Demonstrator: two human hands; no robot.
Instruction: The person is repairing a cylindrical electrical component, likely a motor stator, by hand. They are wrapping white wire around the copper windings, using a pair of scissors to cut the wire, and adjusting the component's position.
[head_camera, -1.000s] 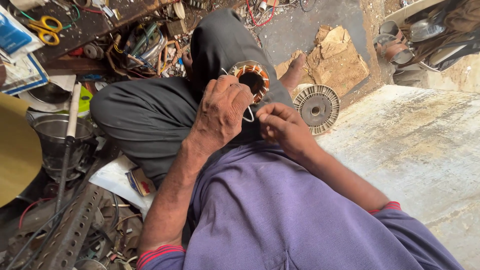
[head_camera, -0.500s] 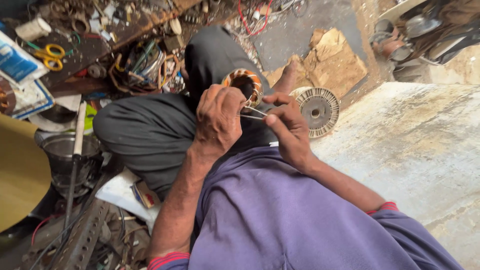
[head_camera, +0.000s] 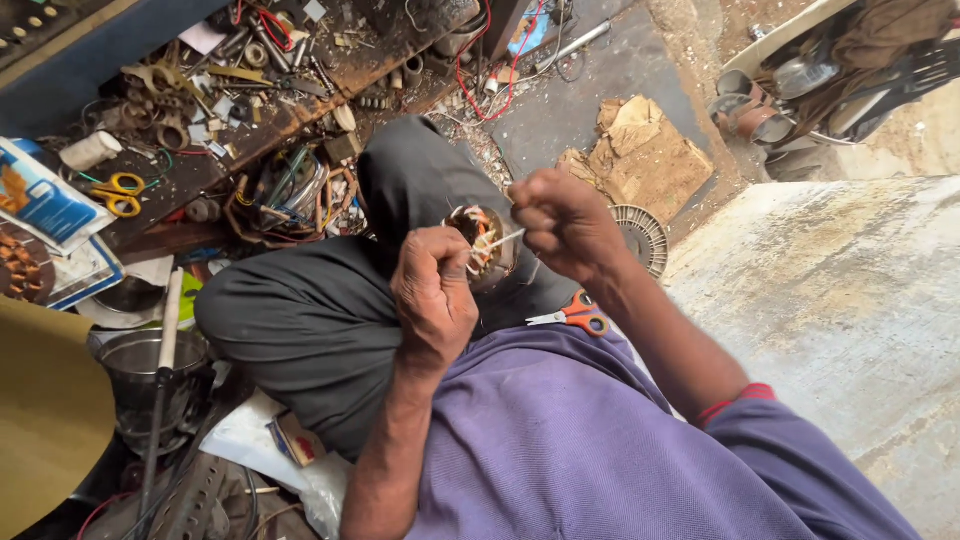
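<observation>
Stator coil (head_camera: 482, 245) gripped by curled left hand (head_camera: 432, 295); right hand (head_camera: 560, 222) fingers pinch white strip (head_camera: 500, 239)

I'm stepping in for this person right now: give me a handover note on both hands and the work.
Left hand: closed around the round motor coil, holding it over the lap.
Right hand: pinching a thin white strip that runs into the coil's copper windings.
Orange-handled scissors lie on the lap beside the right forearm; a round finned metal disc sits on the floor behind.
Done: strip partly in. Left: how much remains cannot be told.
</observation>
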